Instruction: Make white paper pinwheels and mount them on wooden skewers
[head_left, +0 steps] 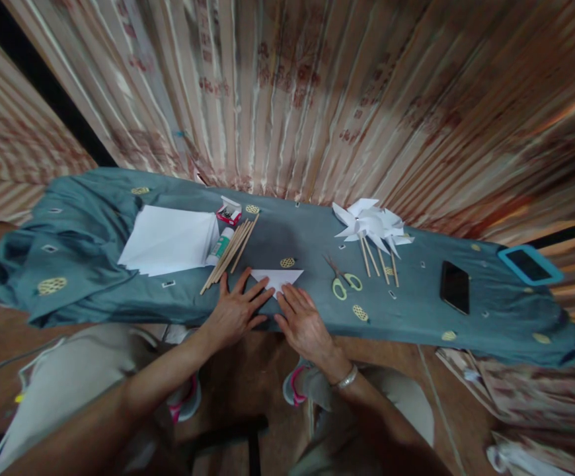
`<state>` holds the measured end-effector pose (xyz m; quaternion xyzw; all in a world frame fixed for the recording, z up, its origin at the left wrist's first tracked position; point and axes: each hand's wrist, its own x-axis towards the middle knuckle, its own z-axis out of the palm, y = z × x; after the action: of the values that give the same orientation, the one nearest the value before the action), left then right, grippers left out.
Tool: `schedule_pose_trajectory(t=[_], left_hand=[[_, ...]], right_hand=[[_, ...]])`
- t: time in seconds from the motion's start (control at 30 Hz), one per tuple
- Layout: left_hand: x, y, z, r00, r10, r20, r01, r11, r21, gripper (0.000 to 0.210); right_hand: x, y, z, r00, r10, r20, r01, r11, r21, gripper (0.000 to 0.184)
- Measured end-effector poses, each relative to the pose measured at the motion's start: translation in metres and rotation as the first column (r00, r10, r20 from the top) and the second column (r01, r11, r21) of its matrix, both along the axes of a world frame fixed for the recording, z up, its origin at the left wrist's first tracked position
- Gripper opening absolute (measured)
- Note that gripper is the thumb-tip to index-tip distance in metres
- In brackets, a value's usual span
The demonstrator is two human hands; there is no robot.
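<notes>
A sheet of white paper [276, 276], folded into a triangle, lies at the front of the cloth-covered table with its long edge facing away from me. My left hand [234, 309] rests with spread fingers at its left side, fingertips touching the paper. From the right, my right hand [303, 320] lies flat, its fingertips on the paper's lower right part. Just beyond my left hand is a bundle of wooden sticks [230, 254]. Scissors [344, 281] with pale green handles lie right of the paper, their blades pointing away.
A stack of white paper [168, 239] lies at left, beside a glue stick [221, 246] and a small red-and-white box [229, 211]. Several paper pinwheels [369, 223] on sticks lie at back right. Farther right are a black phone [455, 287] and a blue-framed device [530, 264].
</notes>
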<state>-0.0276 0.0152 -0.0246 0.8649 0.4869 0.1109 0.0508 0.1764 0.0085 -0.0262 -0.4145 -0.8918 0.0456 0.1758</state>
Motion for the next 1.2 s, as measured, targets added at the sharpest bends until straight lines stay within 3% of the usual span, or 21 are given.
schedule_pose_trajectory(t=[0.13,0.27,0.43,0.57,0.67,0.8,0.9,0.97,1.03,1.1,1.17,1.2], left_hand=[[-0.001,0.001,-0.002,1.000,-0.007,0.010,0.007,1.000,-0.015,0.050],[-0.006,0.000,-0.002,0.998,-0.001,0.060,0.001,1.000,-0.002,0.052],[-0.018,0.004,0.008,0.952,0.080,0.294,-0.095,0.995,0.037,0.053],[-0.019,0.012,0.006,0.866,0.168,0.471,-0.169,0.985,-0.041,0.053],[-0.013,0.016,0.001,0.823,0.185,0.536,-0.156,0.983,-0.100,0.057],[-0.006,0.017,0.004,0.776,0.185,0.603,-0.124,0.982,-0.142,0.056],[-0.002,0.016,0.011,0.703,0.258,0.662,-0.113,0.960,-0.255,0.045],[0.003,0.014,0.015,0.622,0.351,0.700,-0.051,0.910,-0.411,0.029],[0.011,0.012,0.017,0.497,0.478,0.725,0.085,0.804,-0.589,0.019],[0.021,0.009,0.019,0.289,0.651,0.702,0.257,0.654,-0.711,0.024],[0.032,0.006,0.019,0.097,0.805,0.585,0.407,0.505,-0.762,0.036],[0.038,0.006,0.020,0.027,0.847,0.532,0.456,0.463,-0.760,0.041]], right_hand=[[-0.005,0.000,0.000,1.000,-0.001,0.003,0.001,0.999,0.045,0.042],[-0.001,0.002,0.001,0.995,-0.034,-0.092,0.032,0.999,-0.016,0.038],[0.006,0.013,0.003,0.945,-0.144,-0.292,0.130,0.989,-0.067,0.039],[-0.002,0.026,0.008,0.943,-0.232,-0.240,0.232,0.972,-0.028,0.058],[-0.016,0.034,0.014,0.952,-0.252,-0.172,0.257,0.966,0.005,0.067],[-0.029,0.041,0.020,0.958,-0.250,-0.140,0.257,0.966,0.034,0.050],[-0.026,0.048,0.024,0.938,-0.316,-0.143,0.321,0.947,0.015,0.044],[-0.020,0.054,0.026,0.913,-0.375,-0.163,0.380,0.925,0.001,0.046],[-0.012,0.061,0.029,0.884,-0.426,-0.193,0.434,0.901,-0.005,0.048],[-0.005,0.065,0.032,0.846,-0.474,-0.244,0.485,0.875,-0.019,0.048],[-0.001,0.067,0.035,0.790,-0.521,-0.322,0.532,0.844,-0.061,0.047],[0.001,0.067,0.037,0.760,-0.538,-0.365,0.547,0.832,-0.088,0.046]])
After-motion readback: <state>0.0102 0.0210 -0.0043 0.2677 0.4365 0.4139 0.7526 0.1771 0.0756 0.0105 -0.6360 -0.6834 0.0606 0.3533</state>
